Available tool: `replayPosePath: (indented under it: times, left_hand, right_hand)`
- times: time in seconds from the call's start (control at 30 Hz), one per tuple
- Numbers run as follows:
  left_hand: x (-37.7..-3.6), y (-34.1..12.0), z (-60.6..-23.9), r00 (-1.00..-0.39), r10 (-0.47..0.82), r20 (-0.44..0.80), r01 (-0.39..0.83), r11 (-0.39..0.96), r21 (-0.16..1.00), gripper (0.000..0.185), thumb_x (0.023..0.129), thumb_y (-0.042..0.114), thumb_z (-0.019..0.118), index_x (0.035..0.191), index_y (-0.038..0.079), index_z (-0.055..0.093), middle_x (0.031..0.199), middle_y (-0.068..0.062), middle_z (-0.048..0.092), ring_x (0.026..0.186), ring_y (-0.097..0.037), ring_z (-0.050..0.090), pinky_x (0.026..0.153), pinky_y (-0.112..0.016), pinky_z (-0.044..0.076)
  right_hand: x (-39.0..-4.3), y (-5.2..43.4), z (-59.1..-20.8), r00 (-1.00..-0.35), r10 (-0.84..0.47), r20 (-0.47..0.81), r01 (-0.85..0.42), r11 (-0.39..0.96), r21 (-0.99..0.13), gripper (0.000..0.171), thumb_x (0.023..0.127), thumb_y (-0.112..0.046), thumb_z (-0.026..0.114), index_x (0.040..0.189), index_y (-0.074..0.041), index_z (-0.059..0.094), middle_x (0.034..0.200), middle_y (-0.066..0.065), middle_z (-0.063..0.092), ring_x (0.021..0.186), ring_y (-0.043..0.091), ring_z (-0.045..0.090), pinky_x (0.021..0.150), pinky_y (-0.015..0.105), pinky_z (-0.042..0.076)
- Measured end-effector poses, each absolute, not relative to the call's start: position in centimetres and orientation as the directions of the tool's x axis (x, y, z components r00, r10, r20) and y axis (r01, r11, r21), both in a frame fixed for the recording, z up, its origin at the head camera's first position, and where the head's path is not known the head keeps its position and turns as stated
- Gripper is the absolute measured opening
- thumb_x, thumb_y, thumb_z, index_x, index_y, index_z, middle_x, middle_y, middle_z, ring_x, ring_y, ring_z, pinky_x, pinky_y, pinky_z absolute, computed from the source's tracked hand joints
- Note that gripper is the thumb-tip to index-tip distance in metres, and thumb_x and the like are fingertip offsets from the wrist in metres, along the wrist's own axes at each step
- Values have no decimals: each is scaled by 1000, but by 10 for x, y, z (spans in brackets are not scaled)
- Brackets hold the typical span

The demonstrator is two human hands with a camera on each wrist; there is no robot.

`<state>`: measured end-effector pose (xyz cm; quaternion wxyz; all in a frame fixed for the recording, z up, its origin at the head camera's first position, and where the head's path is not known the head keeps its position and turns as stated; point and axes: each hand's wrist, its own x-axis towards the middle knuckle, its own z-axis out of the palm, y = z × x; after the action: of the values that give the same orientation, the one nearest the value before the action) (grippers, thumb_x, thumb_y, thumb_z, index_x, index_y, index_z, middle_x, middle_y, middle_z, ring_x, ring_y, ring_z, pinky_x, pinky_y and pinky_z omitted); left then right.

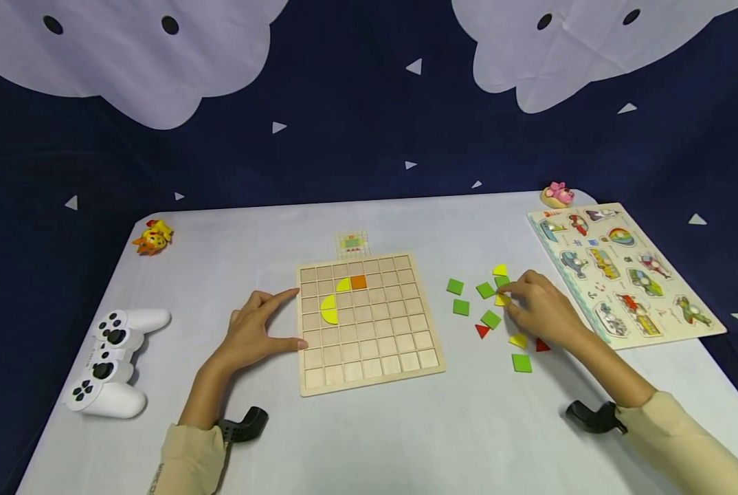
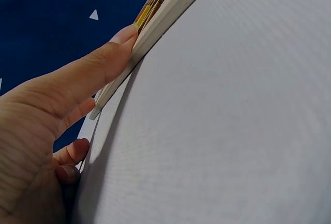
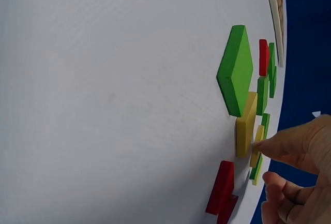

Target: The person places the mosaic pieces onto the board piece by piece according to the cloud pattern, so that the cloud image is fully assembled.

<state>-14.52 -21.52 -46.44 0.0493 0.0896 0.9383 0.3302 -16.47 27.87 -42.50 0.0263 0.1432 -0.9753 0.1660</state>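
A wooden grid board (image 1: 372, 379) lies on the white table, with two yellow quarter-circle pieces forming a half-disc (image 1: 329, 309), another yellow quarter-circle (image 1: 343, 284) and an orange square (image 1: 359, 282) in its cells. My left hand (image 1: 251, 333) rests at the board's left edge, thumb on the rim and index finger touching farther up. To the right, my right hand (image 1: 542, 309) pinches a yellow piece (image 3: 256, 149) between thumb and index finger, among scattered green squares (image 1: 460, 307), red triangles (image 1: 482, 331) and other yellow pieces (image 1: 518, 340).
A small pattern card (image 1: 352, 243) lies behind the board. On the far left are a white game controller (image 1: 112, 364) and a yellow-orange toy (image 1: 153, 237). A picture puzzle board (image 1: 629, 275) sits at right, with a pink toy (image 1: 557, 194) behind it.
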Motion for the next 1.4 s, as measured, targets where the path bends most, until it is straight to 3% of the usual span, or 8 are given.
replayPosePath:
  times: [0.23, 0.4, 0.57, 0.83, 1.0, 1.4]
  left_hand:
    - [-145, -215, -463, -978, 209, -29, 145, 768, 623, 101, 64, 51, 89, 150, 23, 45, 111, -11, 48, 94, -23, 45, 89, -44, 25]
    - [-145, -215, -462, -977, 212, -27, 149, 767, 624, 100, 64, 49, 90, 150, 22, 45, 109, -11, 48, 92, -23, 44, 88, -44, 25]
    - [-145, -214, -461, -977, 210, -28, 148, 768, 623, 100, 64, 49, 90, 149, 21, 46, 109, -11, 48, 91, -23, 44, 87, -43, 25]
    - [-144, -214, -462, -979, 204, -27, 144, 771, 620, 99, 65, 48, 90, 150, 21, 46, 109, -11, 48, 91, -23, 44, 88, -43, 25]
    - [-144, -215, -463, -979, 204, -27, 143, 768, 624, 99, 65, 48, 90, 150, 22, 46, 109, -10, 48, 92, -23, 45, 89, -44, 25]
    - [-145, -215, -465, -978, 205, -20, 147, 761, 632, 100, 64, 50, 90, 149, 23, 46, 109, -10, 48, 92, -23, 45, 89, -44, 24]
  right_hand:
    - [-165, 275, -430, -942, -278, 187, -324, 898, -296, 25, 82, -18, 80, 102, -3, 76, 89, 9, 56, 77, 20, 48, 64, 36, 42]
    - [-164, 276, -428, -942, -300, 151, -332, 899, -286, 23, 82, -10, 75, 104, -5, 76, 93, 11, 57, 81, 22, 47, 67, 36, 40]
    - [-162, 281, -424, -941, -310, 138, -338, 889, -309, 32, 79, 1, 70, 110, -3, 74, 96, 13, 56, 85, 23, 46, 73, 39, 40]
    - [-163, 280, -429, -960, -216, 180, -266, 907, -328, 32, 81, -20, 80, 101, 5, 74, 92, 15, 57, 82, 27, 53, 70, 43, 44]
    - [-166, 277, -430, -964, -208, 165, -252, 914, -318, 28, 83, -16, 78, 100, 6, 74, 94, 16, 58, 87, 31, 56, 73, 48, 46]
    - [-170, 279, -430, -962, -230, 146, -267, 907, -326, 27, 82, -15, 78, 100, 5, 75, 92, 13, 57, 81, 24, 53, 68, 39, 43]
